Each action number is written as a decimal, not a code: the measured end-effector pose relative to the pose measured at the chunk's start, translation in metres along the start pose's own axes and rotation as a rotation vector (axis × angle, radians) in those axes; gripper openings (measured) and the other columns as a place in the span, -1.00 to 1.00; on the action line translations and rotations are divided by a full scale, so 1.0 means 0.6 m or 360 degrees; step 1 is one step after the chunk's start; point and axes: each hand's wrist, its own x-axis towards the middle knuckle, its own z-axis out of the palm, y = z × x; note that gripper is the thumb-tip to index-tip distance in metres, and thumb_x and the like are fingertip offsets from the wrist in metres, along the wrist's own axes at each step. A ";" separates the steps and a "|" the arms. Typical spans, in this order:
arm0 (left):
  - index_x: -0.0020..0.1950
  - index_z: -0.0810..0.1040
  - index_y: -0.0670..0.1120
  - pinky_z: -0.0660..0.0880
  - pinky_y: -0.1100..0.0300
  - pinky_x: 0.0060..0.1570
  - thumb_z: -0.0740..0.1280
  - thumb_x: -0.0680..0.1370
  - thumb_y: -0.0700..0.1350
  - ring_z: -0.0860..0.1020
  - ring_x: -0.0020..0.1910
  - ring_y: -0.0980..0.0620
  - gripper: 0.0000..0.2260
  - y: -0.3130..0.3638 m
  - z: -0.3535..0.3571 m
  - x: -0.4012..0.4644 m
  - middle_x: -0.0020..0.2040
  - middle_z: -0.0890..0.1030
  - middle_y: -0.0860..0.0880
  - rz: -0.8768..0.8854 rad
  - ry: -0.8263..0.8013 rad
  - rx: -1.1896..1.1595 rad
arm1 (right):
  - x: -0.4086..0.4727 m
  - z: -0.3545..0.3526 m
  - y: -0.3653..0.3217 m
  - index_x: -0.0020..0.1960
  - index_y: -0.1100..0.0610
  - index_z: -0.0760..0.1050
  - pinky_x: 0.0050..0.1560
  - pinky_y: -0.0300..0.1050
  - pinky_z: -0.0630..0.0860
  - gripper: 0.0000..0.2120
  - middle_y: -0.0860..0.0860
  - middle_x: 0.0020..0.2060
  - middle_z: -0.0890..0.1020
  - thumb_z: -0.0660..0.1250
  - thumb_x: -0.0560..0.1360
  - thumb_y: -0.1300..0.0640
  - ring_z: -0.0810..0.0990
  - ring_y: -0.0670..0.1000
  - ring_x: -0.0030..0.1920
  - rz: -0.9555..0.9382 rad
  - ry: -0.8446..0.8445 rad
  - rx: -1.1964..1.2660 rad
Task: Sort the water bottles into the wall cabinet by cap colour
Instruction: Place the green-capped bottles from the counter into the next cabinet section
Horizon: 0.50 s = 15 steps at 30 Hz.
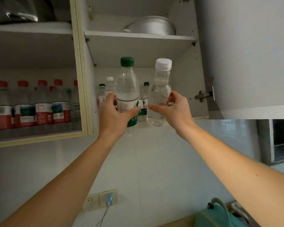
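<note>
My left hand [112, 114] grips a green-capped water bottle [127, 84] with a green and white label, held upright in front of the right compartment of the wall cabinet [82, 89]. My right hand [174, 106] holds a clear white-capped bottle [160, 89] beside it, also upright. Behind them on the lower right shelf stand a white-capped bottle [109, 84] and two green-capped bottles [102, 92] [145, 95]. The left compartment holds several red-capped bottles [43, 104] in a row.
The cabinet door [244, 54] stands open at the right, with its hinge [202, 95] beside my right hand. A metal bowl [150, 27] lies upside down on the upper shelf. Below are a tiled wall, a wall socket [107, 197] with a plug, and a teal object [220, 215].
</note>
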 end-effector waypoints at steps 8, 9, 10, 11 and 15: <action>0.18 0.52 0.03 0.45 0.48 -0.31 0.59 0.40 -0.01 0.53 -0.08 0.31 -0.58 -0.020 0.044 0.085 -0.03 0.54 0.26 -0.0090 -0.0128 0.0029 | 0.088 -0.005 0.036 0.15 0.21 0.58 0.03 0.16 0.66 -0.46 0.22 0.02 0.68 0.64 0.30 -0.03 0.68 0.17 -0.05 0.0141 -0.0198 -0.0047; 0.20 0.53 0.03 0.47 0.43 -0.25 0.59 0.40 0.00 0.56 -0.06 0.28 -0.57 -0.020 0.048 0.096 -0.01 0.59 0.22 -0.0127 -0.0176 0.0024 | 0.100 -0.006 0.036 0.16 0.22 0.59 0.03 0.13 0.66 -0.46 0.24 0.02 0.68 0.64 0.31 -0.02 0.67 0.17 -0.07 0.0155 -0.0248 -0.0062; 0.21 0.55 0.03 0.51 0.37 -0.20 0.59 0.40 0.02 0.59 -0.04 0.25 -0.56 -0.021 0.053 0.107 0.01 0.62 0.18 -0.0178 -0.0213 0.0019 | 0.112 -0.006 0.038 0.15 0.21 0.60 0.04 0.14 0.66 -0.50 0.22 0.01 0.69 0.64 0.32 -0.01 0.68 0.15 -0.07 0.0169 -0.0294 -0.0070; 0.23 0.55 0.03 0.57 0.28 -0.13 0.60 0.39 0.03 0.61 -0.03 0.19 -0.55 -0.024 0.056 0.116 0.03 0.64 0.14 -0.0242 -0.0235 0.0016 | 0.123 -0.004 0.041 0.12 0.18 0.61 0.02 0.15 0.67 -0.55 0.19 -0.02 0.70 0.63 0.34 0.00 0.69 0.11 -0.09 0.0183 -0.0328 -0.0072; 0.24 0.57 0.02 0.64 -0.05 0.07 0.61 0.37 0.04 0.67 0.00 0.01 -0.52 -0.043 0.070 0.147 0.06 0.68 0.03 -0.0524 -0.0315 -0.0021 | 0.153 0.011 0.076 0.03 0.06 0.60 -0.44 -0.22 0.53 -0.69 -0.02 -0.29 0.64 0.59 0.39 -0.04 0.58 -0.19 -0.42 0.0215 -0.0302 -0.0136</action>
